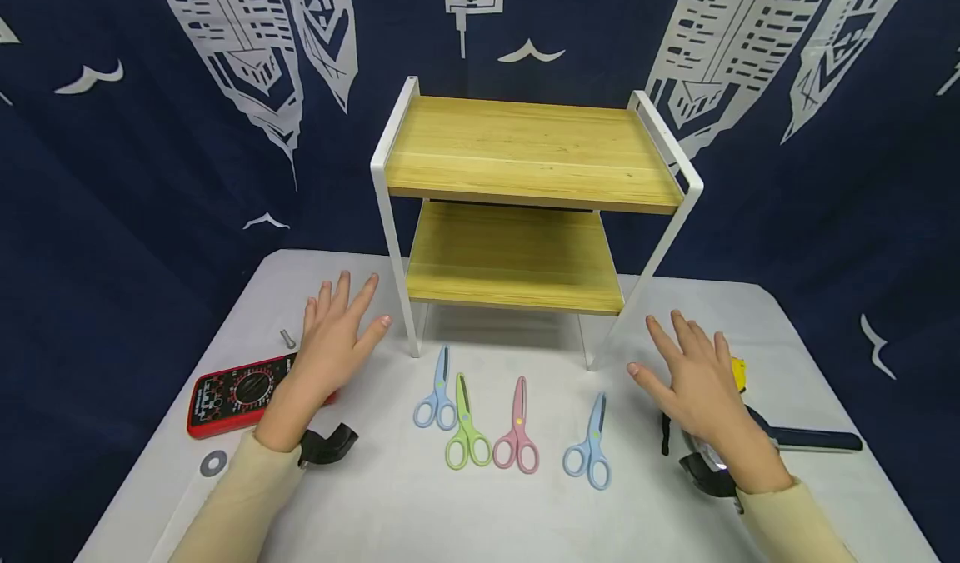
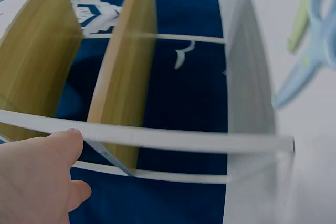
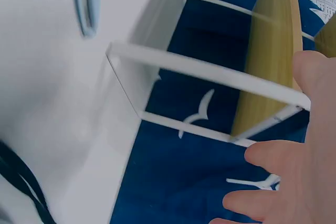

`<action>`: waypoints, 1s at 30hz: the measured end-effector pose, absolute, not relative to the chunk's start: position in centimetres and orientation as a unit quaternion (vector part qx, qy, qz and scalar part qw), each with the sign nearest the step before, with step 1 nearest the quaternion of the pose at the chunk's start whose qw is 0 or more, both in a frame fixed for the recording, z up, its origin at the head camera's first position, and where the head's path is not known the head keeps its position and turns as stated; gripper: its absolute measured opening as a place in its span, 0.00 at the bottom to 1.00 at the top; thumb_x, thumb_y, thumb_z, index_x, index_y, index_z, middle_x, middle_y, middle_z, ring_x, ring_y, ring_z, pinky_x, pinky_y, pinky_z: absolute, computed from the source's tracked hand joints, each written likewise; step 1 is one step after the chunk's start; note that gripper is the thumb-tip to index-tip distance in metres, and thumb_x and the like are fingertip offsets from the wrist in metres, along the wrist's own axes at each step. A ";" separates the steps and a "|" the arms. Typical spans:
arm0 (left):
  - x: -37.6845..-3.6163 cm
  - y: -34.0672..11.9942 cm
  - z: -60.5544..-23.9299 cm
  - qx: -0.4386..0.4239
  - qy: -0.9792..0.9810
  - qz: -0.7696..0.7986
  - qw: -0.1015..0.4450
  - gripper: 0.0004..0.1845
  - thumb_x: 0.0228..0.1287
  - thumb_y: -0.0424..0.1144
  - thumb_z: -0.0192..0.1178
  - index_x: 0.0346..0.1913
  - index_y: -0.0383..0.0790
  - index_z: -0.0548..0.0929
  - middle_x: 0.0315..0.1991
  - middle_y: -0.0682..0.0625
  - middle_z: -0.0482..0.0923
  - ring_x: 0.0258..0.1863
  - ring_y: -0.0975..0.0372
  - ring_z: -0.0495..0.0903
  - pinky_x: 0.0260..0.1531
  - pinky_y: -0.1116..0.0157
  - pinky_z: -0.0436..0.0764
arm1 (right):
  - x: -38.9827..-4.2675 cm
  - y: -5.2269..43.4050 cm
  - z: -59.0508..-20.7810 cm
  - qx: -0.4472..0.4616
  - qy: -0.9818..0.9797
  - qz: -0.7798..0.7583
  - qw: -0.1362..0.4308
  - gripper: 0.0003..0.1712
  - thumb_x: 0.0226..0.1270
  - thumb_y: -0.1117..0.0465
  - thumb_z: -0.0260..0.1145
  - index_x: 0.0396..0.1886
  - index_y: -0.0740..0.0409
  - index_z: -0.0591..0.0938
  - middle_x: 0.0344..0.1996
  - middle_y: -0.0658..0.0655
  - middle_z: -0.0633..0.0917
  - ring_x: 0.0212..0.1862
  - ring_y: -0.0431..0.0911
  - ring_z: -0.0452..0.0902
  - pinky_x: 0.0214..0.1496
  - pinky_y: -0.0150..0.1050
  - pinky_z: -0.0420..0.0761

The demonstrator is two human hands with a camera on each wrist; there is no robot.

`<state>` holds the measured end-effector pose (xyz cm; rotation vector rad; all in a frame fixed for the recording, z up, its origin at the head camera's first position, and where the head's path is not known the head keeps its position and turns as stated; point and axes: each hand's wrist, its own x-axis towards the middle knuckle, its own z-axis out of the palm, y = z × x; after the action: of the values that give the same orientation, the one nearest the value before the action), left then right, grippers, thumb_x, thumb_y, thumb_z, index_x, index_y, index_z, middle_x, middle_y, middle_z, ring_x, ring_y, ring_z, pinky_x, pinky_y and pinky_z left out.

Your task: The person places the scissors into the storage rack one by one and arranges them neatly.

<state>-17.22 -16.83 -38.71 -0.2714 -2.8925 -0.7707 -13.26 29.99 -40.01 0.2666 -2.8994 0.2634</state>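
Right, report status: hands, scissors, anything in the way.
Left hand open, right hand open, both empty. Four scissors lie untouched between them. Shelf rack stands behind; nothing blocks.

Bright even light, soft shadows, blurred wrist views

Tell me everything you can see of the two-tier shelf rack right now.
The shelf rack stands upright at the back of the white table, before the blue curtain. It has two light wooden boards, both bare, in a white, seemingly metal frame with slanted side legs. Neither the left hand nor the right hand touches it; four scissors lie just in front.
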 end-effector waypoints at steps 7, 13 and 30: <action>-17.5 -14.8 -40.0 -0.102 -0.911 -0.383 0.112 0.31 0.78 0.44 0.52 0.79 0.42 0.62 0.78 0.30 0.57 0.78 0.33 0.55 0.74 0.31 0.51 | -11.7 28.1 -43.2 0.130 -0.969 0.129 0.165 0.36 0.64 0.45 0.71 0.66 0.62 0.78 0.65 0.75 0.76 0.65 0.73 0.70 0.68 0.77 0.58; -18.0 -13.2 -41.0 -0.084 -0.835 -0.534 0.099 0.25 0.81 0.40 0.49 0.76 0.40 0.68 0.71 0.37 0.73 0.70 0.43 0.74 0.68 0.42 0.72 | -10.5 25.3 -45.9 0.161 -0.959 0.165 0.162 0.27 0.58 0.52 0.76 0.55 0.61 0.85 0.50 0.65 0.86 0.52 0.60 0.82 0.55 0.62 0.79; -19.8 -11.6 -42.9 -0.110 -0.727 -0.662 0.144 0.15 0.80 0.30 0.46 0.58 0.24 0.77 0.45 0.29 0.86 0.44 0.61 0.89 0.50 0.71 0.82 | -9.5 22.5 -46.5 0.144 -0.959 0.243 -0.018 0.19 0.49 0.55 0.83 0.37 0.51 0.83 0.25 0.44 0.72 0.28 0.35 0.64 0.31 0.30 0.68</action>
<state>-19.75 -11.56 -42.92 -0.3166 -2.0963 -1.9086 -9.45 22.49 -46.46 0.4564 -3.0483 0.7736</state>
